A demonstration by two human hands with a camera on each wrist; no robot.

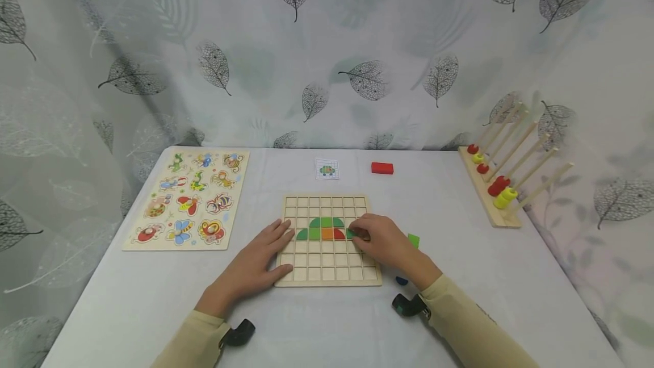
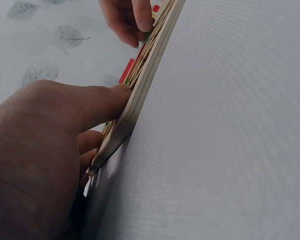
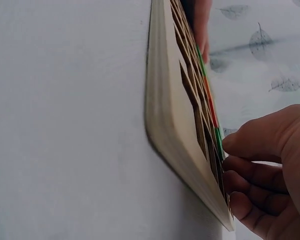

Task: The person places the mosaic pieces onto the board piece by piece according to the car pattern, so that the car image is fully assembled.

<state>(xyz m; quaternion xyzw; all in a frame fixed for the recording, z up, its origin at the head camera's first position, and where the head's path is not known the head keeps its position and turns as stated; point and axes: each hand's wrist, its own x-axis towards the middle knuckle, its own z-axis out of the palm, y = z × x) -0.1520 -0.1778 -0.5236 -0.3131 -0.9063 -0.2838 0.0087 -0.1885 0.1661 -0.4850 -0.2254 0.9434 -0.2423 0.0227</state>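
Note:
A wooden grid board (image 1: pixel 327 274) lies in the middle of the table. Green, orange and red pieces sit in its cells; the orange square (image 1: pixel 327 234) is beside a red rounded piece (image 1: pixel 339 234). My left hand (image 1: pixel 258 263) rests on the board's left edge with fingers spread, its thumb near the lower corner in the left wrist view. At the right end of the coloured row, my right hand (image 1: pixel 380 237) has thumb and curled fingers at a green rounded piece (image 1: pixel 349 233), pinching it at the board's surface. The fingers partly cover that piece.
Beside the right forearm lie a green block (image 1: pixel 413 240) and a dark blue piece (image 1: pixel 402 280). A pattern card (image 1: pixel 327 170) and red block (image 1: pixel 382 168) lie behind the board. An insect puzzle (image 1: pixel 204 158) stands left, a peg rack with beads (image 1: pixel 503 217) right.

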